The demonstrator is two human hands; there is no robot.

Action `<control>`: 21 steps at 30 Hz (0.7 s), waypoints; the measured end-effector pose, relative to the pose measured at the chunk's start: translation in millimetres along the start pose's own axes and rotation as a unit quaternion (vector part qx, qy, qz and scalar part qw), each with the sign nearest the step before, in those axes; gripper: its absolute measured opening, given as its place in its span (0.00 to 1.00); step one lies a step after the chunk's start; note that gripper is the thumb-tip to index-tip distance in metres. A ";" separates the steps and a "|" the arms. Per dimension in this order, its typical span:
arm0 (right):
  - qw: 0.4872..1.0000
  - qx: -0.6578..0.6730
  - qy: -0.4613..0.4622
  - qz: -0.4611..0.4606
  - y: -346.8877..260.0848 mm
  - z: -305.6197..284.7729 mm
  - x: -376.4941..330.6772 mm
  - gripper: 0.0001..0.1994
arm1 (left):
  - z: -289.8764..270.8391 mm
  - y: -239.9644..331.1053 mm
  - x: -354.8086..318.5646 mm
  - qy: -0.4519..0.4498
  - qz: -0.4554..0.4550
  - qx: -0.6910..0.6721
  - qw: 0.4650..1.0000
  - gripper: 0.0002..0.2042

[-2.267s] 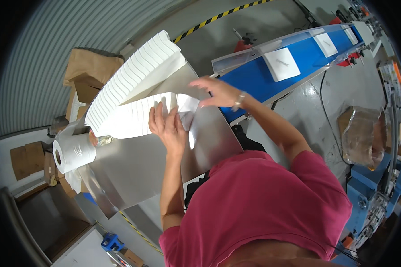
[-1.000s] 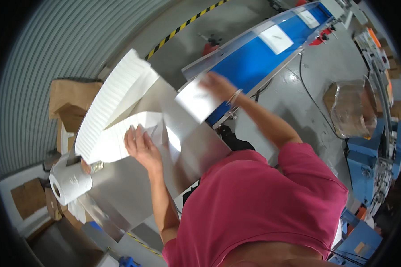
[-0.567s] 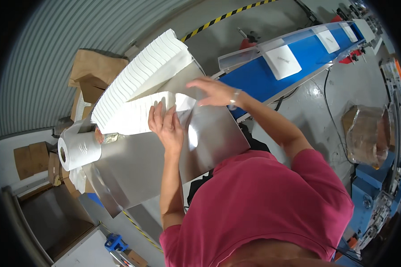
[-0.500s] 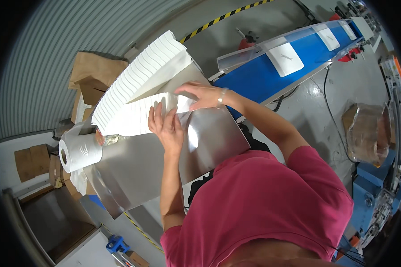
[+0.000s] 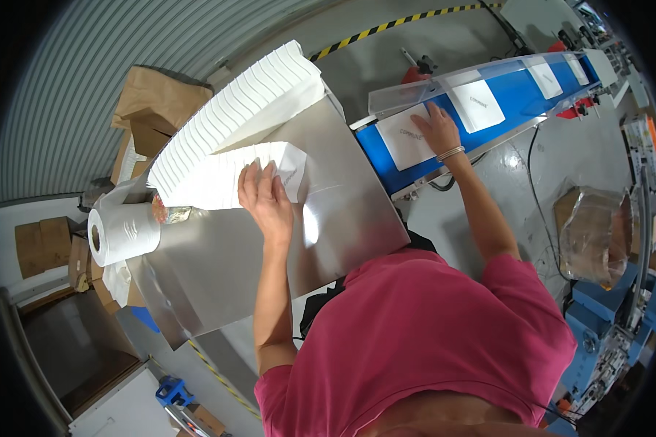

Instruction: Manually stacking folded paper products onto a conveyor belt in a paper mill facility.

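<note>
On the metal table, a short row of flat white paper packets (image 5: 219, 175) leans in overlapping layers. My left hand (image 5: 266, 200) rests against its near side, fingers spread over the packets. Behind it stands a longer fanned row of the same packets (image 5: 233, 102). Over on the blue conveyor belt, my right hand (image 5: 439, 131) lies on a single white packet (image 5: 403, 142) with dark print, its fingers stretched out across the packet's right edge. Farther along the belt lie several more packets, the nearest being a white packet (image 5: 477, 105).
The metal table (image 5: 233, 277) meets the near end of the conveyor (image 5: 375, 149), which has a clear plastic guard (image 5: 393, 98) along its far side. A white roll (image 5: 127, 233) and cardboard boxes (image 5: 44, 246) are at the left. A plastic-lined box (image 5: 594, 233) stands right.
My right hand has gone from the short row to the belt's near end, where a packet now lies beneath it. My left hand stays at the row. Packets on the belt have shifted farther away.
</note>
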State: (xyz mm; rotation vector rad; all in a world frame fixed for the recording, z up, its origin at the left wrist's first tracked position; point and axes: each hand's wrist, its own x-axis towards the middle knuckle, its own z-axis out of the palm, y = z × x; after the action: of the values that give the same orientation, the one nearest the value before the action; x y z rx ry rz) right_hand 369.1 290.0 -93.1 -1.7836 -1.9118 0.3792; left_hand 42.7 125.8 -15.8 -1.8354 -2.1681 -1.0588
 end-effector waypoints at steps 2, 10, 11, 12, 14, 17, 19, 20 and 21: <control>0.988 -0.127 0.069 -0.051 -35.3 -17.2 -8.4 0.26 | -2.7 -0.3 -1.1 -0.004 -0.018 -0.014 1.000 0.14; 0.851 0.287 -0.290 -0.331 -169.2 41.4 -19.2 0.29 | -6.7 -0.9 -1.2 -0.038 0.024 -0.021 0.999 0.12; 0.854 0.286 -0.286 -0.328 -171.3 52.0 -16.7 0.29 | -7.5 1.1 -0.1 -0.052 0.029 -0.018 0.998 0.12; 0.847 0.272 -0.271 -0.367 -168.3 64.9 -12.0 0.27 | -7.8 3.9 2.3 -0.055 0.034 -0.022 0.998 0.12; 0.837 0.257 -0.260 -0.408 -170.7 60.9 -13.0 0.26 | -11.5 4.2 3.7 -0.039 0.023 -0.029 0.999 0.13; 0.825 0.405 -0.363 -0.154 -147.3 52.4 -27.3 0.28 | -7.8 -13.7 3.8 0.025 0.020 0.018 0.999 0.15; 0.907 0.339 -0.249 -0.023 -112.0 50.8 -29.4 0.26 | -5.7 -22.2 2.6 0.015 0.016 0.017 1.000 0.15; 0.934 0.275 -0.229 0.012 -104.5 31.1 -26.3 0.25 | -8.4 -29.0 -0.1 0.007 0.010 0.022 1.000 0.15; 0.938 0.292 -0.176 0.059 -70.4 41.7 -22.4 0.24 | -8.1 -21.8 2.4 0.024 0.017 0.030 0.999 0.15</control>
State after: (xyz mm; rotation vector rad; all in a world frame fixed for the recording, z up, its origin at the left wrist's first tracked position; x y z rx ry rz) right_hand 287.9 265.8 -95.3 -1.4880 -1.6590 1.2396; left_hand 19.6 122.6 -17.9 -1.7957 -2.1111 -1.0090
